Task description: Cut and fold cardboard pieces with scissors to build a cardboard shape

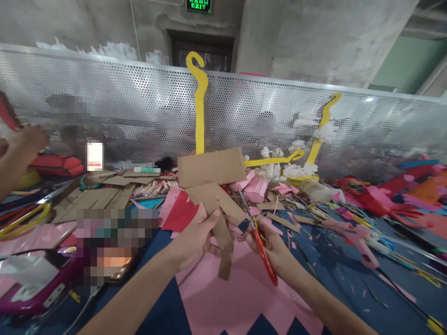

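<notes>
My left hand [199, 232] is closed on a branching piece of brown cardboard [206, 197], its thumb pressed on top and one strip hanging below the fingers. In my right hand [270, 242] are red-handled scissors [263, 256], their blades pointing up and away beside the cardboard's right arm. Whether the blades touch the cardboard I cannot tell. Under both hands lies a large pink sheet [240, 288] with a zigzag near edge. Just beyond, a cardboard rectangle [211, 167] stands at the foot of a tall yellow hooked strip [199, 107].
A pink glue gun [356, 237] with a cable lies at right. Cardboard pieces [98, 195] and a purple case [38, 288] lie at left. A perforated metal panel [139, 107] runs across the back. Another person's hand [30, 142] is at far left.
</notes>
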Motion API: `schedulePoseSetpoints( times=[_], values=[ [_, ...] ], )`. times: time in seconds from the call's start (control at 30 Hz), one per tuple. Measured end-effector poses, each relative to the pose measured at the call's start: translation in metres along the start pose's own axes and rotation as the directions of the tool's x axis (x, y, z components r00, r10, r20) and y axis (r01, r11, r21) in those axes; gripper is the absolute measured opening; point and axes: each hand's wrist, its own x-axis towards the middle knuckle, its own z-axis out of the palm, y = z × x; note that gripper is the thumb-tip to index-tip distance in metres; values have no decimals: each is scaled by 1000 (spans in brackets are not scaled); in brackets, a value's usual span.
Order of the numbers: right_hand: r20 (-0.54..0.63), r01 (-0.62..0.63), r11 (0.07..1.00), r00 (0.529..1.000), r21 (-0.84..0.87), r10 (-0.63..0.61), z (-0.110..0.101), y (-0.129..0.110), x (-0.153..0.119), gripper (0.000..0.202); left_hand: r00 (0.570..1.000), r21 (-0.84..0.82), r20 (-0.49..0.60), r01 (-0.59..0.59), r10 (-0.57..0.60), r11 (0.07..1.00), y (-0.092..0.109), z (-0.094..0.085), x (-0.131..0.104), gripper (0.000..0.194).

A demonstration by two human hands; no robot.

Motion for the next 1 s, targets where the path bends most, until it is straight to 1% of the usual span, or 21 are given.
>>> schedulePoseSetpoints(
  times=[0.07,0.13,0.17,0.27,0.33,0.43,0.53,0.63,0.73,0.77,0.83,0.93,1.0],
  values=[
    [-2,-6,1000,1000,-12,6,0,-1,0,39,999,78,23,-37,36,996,0,0,0,26],
    [7,-14,1000,1000,-17,14,0,-3,0,39,997,147,24,-73,70,987,-1,-1,1,27],
    [10,-17,1000,1000,-18,17,0,-4,-1,39,997,177,18,-73,71,981,-1,-2,1,27],
    [12,-8,1000,1000,-22,9,1,-7,-1,39,1000,231,-17,-21,26,973,-1,-5,2,34],
    [13,6,999,1000,-32,-6,1,-8,-1,37,999,237,-40,-2,11,972,-1,-6,2,37],
    [14,5,999,1000,-40,-5,1,-7,-1,37,999,232,-45,-20,31,972,-3,-7,3,30],
    [8,-12,1000,1000,-8,12,1,-4,0,40,996,200,1,-93,94,975,-6,-8,5,22],
    [-1,-19,1000,1000,24,19,1,-4,1,42,985,158,8,-169,170,973,-7,-8,6,29],
    [5,-28,998,1000,48,28,3,-11,0,42,979,122,-68,-183,192,975,-6,-11,9,30],
    [15,-37,998,999,54,36,4,-16,-1,42,972,116,-104,-199,212,973,-6,-12,10,28],
    [53,-60,996,997,69,56,5,-25,-5,42,943,99,-206,-245,261,964,-7,-16,14,25],
    [134,-101,988,987,113,85,7,-34,-12,42,896,-30,-349,-304,274,952,-11,-18,19,30],
    [183,-120,981,979,154,91,9,-35,-16,41,888,-143,-381,-333,259,932,-14,-15,20,35]
  ],
)
